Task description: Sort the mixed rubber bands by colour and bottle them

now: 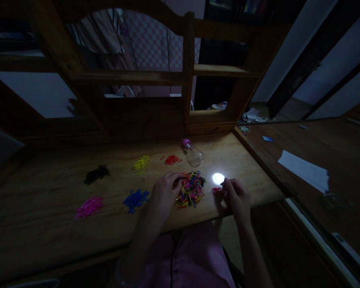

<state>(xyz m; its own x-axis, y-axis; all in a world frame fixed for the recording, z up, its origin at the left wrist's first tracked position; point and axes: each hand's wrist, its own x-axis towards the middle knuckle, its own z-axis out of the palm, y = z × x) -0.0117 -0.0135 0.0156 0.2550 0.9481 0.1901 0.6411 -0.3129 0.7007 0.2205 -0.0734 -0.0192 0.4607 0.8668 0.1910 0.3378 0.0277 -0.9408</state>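
Note:
A mixed heap of small coloured loops that look like rubber bands (192, 190) lies on the wooden desk in front of me. At its upper left edge is my left hand (168, 186), fingers bent and thumb close to the index finger; what is between them is hidden. My right hand (235, 196) is just right of a few red bands (216, 189), its thumb and fingertips pinched together. Single-colour piles lie to the left: blue (135, 200), pink (89, 207), black (96, 174) and yellow (141, 163). A red pile (172, 160) sits behind the heap.
A clear bulb-shaped bottle with a pink top (193, 153) lies behind the heap. A bright light spot (218, 178) falls on the desk. The wooden shelf frame (132, 77) rises at the back. Sheets of paper (304, 170) lie on a brown surface to the right.

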